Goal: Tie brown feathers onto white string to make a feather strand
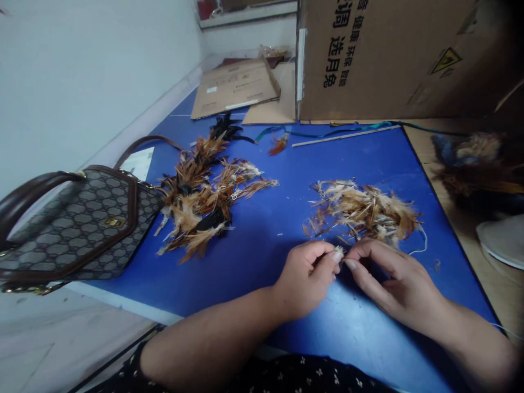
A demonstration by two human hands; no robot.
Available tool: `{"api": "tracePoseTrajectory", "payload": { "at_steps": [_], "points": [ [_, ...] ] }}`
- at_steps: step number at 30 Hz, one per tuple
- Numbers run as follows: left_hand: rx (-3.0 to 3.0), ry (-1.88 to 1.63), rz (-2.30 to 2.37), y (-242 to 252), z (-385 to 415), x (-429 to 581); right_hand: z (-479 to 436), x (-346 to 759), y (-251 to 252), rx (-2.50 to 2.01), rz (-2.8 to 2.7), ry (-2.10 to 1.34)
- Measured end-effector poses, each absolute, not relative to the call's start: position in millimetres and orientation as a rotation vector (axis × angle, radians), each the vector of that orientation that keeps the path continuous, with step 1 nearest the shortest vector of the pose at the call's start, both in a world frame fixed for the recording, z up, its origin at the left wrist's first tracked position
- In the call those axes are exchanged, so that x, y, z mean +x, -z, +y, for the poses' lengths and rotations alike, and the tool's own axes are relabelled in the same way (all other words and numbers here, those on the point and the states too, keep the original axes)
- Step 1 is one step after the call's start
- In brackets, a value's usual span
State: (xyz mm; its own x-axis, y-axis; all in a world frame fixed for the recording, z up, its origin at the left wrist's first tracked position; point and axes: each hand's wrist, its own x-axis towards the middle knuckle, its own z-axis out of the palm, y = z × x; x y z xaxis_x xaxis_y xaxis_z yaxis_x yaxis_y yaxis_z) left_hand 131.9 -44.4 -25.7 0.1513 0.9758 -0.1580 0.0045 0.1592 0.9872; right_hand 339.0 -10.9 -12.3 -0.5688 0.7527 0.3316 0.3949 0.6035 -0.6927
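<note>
My left hand [308,275] pinches a small pale feather tuft [339,250] between thumb and fingertips above the blue table surface [262,245]. Just to its right, my right hand [391,281] has thumb and forefinger closed at the tuft's edge; whatever lies between those fingertips is too small to make out. Directly beyond both hands spreads a loose pile of tan and cream feathers [364,207], with a white thread [423,240] trailing off its right side. A larger heap of brown, orange and black feathers [196,191] lies to the left.
A patterned handbag [94,213] with brown handles stands at the left edge. Large cardboard box [385,60] and flat cardboard [235,87] are at the back. A thin stick [346,136], a green ribbon [327,132] and a small orange feather bunch [278,143] lie near them.
</note>
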Motion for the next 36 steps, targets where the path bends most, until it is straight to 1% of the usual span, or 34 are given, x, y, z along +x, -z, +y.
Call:
{"api": "tracePoseTrajectory", "payload": {
  "at_steps": [10, 13, 18, 22, 29, 33, 36],
  "points": [
    [1.195, -0.946, 1.072, 23.6, -44.6, 129.3, -11.7, 339.8, 16.2, -0.918, -2.183, -0.664],
    [1.078, -0.923, 1.033, 29.3, -44.2, 129.5, -12.3, 339.6, 15.9, -0.905, -2.148, -0.665],
    [0.792, -0.986, 0.926, 37.4, -42.7, 133.3, -11.7, 337.9, 14.6, -0.845, -2.112, -0.66],
    [0.732, -0.986, 0.901, 37.5, -43.1, 135.0, -10.0, 335.6, 17.4, -0.751, -2.156, -0.722],
    [0.858, -0.972, 1.011, 34.2, -42.8, 130.0, -11.3, 334.3, 19.3, -0.775, -2.124, -0.749],
    [1.115, -1.094, 1.09, 26.1, -38.8, 122.7, -12.7, 333.8, 15.3, -0.906, -2.039, -0.735],
    [1.26, -1.173, 1.073, 18.5, -36.5, 118.8, -13.3, 331.5, 11.6, -0.917, -1.996, -0.823]
  ]
}}
